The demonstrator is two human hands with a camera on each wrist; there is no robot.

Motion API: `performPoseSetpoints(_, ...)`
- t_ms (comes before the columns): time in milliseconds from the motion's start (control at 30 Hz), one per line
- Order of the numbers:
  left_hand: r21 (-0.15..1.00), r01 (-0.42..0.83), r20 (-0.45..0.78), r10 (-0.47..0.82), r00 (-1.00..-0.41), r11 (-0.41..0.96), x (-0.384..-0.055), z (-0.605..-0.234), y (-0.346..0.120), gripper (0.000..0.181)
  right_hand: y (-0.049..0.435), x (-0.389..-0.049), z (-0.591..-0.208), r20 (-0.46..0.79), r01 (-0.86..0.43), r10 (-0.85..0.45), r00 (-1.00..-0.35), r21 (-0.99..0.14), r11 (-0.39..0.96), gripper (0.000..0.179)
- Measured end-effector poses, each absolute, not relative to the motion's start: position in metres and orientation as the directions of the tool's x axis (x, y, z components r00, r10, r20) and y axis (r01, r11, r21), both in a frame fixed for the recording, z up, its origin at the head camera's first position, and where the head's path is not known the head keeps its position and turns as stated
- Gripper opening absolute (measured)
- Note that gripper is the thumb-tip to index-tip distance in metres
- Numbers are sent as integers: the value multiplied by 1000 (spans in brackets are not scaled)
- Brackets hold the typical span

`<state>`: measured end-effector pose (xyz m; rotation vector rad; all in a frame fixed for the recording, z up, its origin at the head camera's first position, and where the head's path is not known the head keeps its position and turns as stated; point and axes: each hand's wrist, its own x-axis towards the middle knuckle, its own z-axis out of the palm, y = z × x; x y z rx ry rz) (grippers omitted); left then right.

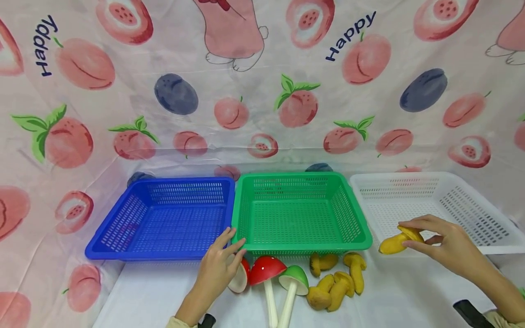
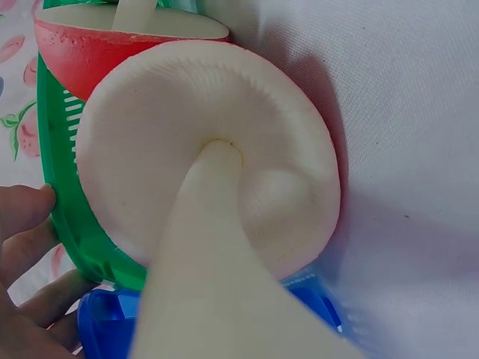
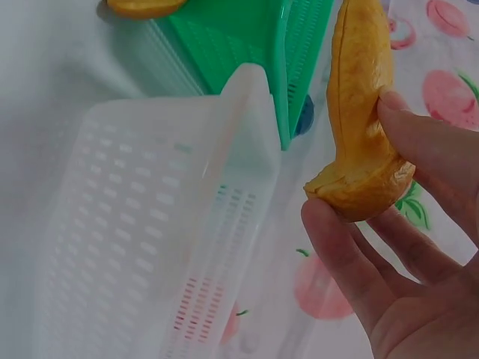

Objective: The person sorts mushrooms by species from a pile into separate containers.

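From the head, the right hand (image 1: 443, 239) pinches a yellow mushroom (image 1: 392, 244) between thumb and fingers, the gap between them only as wide as the piece; its stem points left from the fingertips. Around and beyond these fingers is the white basket (image 1: 484, 196), the mushroom showing against its near left corner. The left hand (image 1: 223, 262) has its fingers loosely extended and spread, with nothing seen in their hold, at the near corner where the green basket (image 1: 295, 246) meets the blue basket (image 1: 156, 255). Just right of these fingers, on the desk (image 1: 156, 296), a red mushroom (image 1: 241, 278) is half hidden; farther right come a spotted mushroom (image 1: 266, 269), a green mushroom (image 1: 296, 279) and four loose yellow ones (image 1: 339, 291).

The left wrist view uncovers what the hand screens from the head: the half-hidden mushroom's pale underside and thick stem, apart from the fingers. Fingertips lie at the green rim; whether they press it, I cannot tell.

The right wrist view adds the grip itself: thumb on the stem, forefinger against the cap's edge, and a groove running along the stem, unseen from the head.
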<state>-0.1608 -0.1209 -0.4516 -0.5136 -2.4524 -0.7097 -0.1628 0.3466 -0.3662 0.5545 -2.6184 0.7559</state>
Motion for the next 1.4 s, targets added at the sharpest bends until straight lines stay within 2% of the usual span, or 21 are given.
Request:
performPoseSetpoints(267, 373, 491, 592, 206, -780, 787, -161, -450, -121, 25, 361, -177, -365, 370, -356, -197, -908, -434, 828, 39)
performPoseSetpoints(733, 374, 499, 600, 206, -773, 782, -162, -451, -121, 26, 390, -204, -390, 281, -285, -176, -943, -412, 866, 38)
performPoseSetpoints(1033, 382, 495, 592, 205, -780, 781, -161, -450, -120, 26, 394, -224, -411, 81, -195, -178, -981, -428, 882, 42)
performPoseSetpoints(1400, 380, 497, 597, 204, -776, 780, -161, -451, -120, 28, 392, -242, -425, -123, -150, -218, -968, -414, 898, 38)
